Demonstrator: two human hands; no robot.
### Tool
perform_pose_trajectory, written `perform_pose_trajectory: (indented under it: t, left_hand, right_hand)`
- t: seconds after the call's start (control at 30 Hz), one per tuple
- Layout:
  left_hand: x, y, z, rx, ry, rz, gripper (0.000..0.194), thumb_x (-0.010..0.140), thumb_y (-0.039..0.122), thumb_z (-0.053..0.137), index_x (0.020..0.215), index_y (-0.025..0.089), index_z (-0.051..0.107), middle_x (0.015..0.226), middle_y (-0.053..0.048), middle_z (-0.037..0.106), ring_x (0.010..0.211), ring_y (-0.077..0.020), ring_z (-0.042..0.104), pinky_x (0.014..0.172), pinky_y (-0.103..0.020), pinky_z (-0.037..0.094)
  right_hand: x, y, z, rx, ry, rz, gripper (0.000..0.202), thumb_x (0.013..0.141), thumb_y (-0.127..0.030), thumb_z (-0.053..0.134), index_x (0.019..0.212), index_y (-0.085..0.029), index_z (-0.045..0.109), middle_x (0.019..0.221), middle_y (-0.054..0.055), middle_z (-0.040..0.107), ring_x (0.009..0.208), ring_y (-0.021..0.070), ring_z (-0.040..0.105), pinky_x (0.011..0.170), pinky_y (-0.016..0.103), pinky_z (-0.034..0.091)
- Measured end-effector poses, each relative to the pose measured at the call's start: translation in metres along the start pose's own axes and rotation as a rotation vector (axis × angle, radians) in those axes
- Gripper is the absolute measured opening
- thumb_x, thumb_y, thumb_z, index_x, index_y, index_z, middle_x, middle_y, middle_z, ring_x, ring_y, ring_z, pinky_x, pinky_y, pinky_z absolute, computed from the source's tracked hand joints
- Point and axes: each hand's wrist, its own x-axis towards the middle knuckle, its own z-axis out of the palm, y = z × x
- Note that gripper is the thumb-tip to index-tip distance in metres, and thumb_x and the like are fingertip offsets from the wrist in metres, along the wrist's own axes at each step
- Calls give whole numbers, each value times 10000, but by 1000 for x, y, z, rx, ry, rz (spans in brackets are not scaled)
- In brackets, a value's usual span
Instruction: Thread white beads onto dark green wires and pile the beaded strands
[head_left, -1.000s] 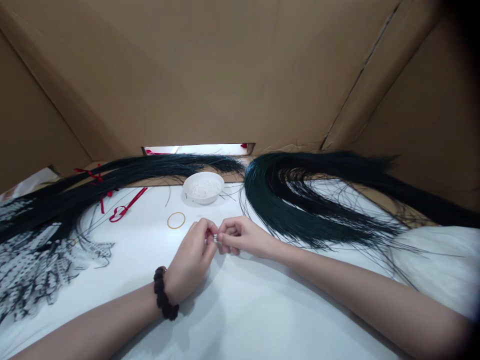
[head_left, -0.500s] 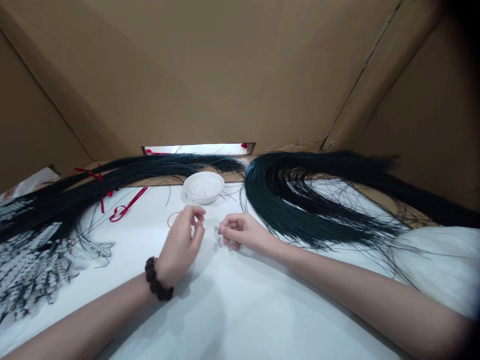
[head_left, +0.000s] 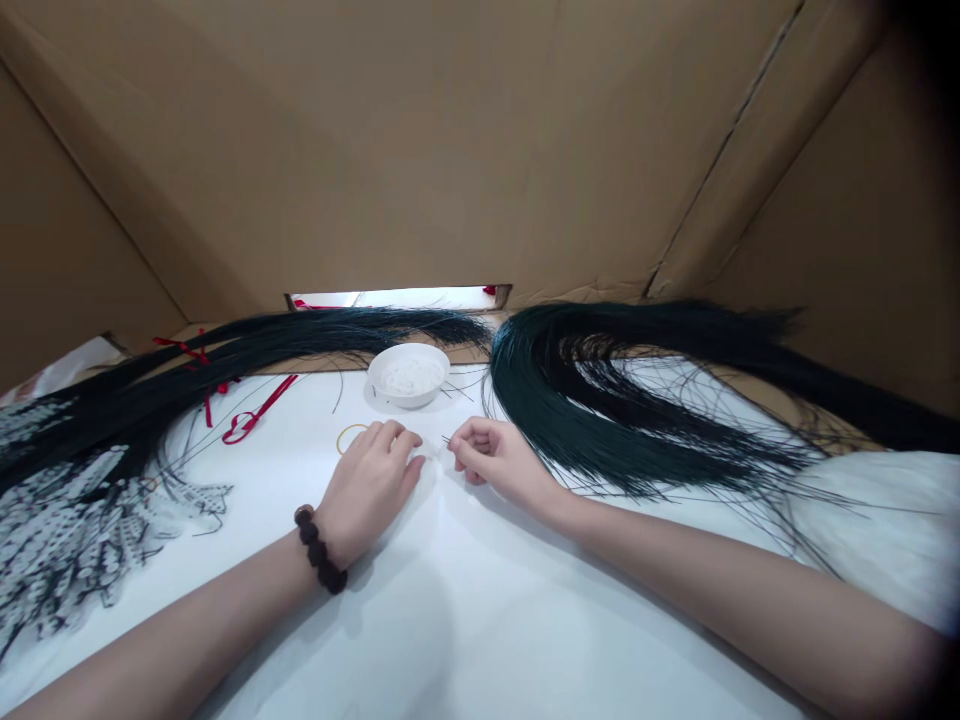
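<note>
My right hand (head_left: pixel 499 462) is closed in a pinch on thin dark strands (head_left: pixel 447 440), whose short ends stick out to the left of its fingertips. Facing it, my left hand (head_left: pixel 379 478) is palm down just above the white table, thumb apart from the bent fingers, with nothing visible in them. A small pale patch between the two hands is too faint to name. Just beyond them stands a white bowl (head_left: pixel 409 376) with white stuff in it. A thin yellow ring (head_left: pixel 351 438) lies beside my left fingers.
A thick looped bundle of dark green strands (head_left: pixel 600 440) lies at the right, near a white plastic bag (head_left: pixel 885 520). Leftward are another dark bundle (head_left: pixel 247 345), red ribbon (head_left: pixel 259 410) and many strands with white dotted tags (head_left: pixel 97 530). Cardboard walls (head_left: pixel 420 150) surround the table.
My left hand has turned palm down, its fingers stretching further right toward the right hand. My right hand has shifted slightly right and away from me, still pinching the strands.
</note>
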Motion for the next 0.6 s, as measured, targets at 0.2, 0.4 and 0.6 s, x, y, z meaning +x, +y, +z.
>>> perform_pose_trajectory:
  t: [0.2, 0.4, 0.6]
  left_hand:
    - [10, 12, 6, 73, -32, -23, 194, 808, 269, 451, 821, 126, 582, 813, -109, 573, 810, -253, 485, 701, -373, 395]
    - [13, 13, 8, 121, -7, 20, 198, 824, 185, 416, 721, 128, 575, 725, -84, 574, 739, -227, 495, 649, -354, 403]
    - [-27, 34, -10, -44, 282, 238, 170, 809, 92, 397, 859, 119, 558, 742, -75, 588, 702, -190, 502, 634, -328, 426]
  right_hand:
    - [-6, -2, 3, -68, 50, -75, 127, 742, -247, 488, 674, -142, 508, 569, -12, 514, 481, 75, 472, 486, 196, 390]
    - [-8, -6, 5, -46, 53, -84, 100, 728, -215, 490, 665, -139, 504, 544, -20, 501, 469, 67, 458, 475, 188, 378]
    - [-15, -8, 7, 66, -64, 106, 54, 707, -187, 471, 673, -145, 475, 528, -33, 494, 394, 55, 461, 380, 159, 346]
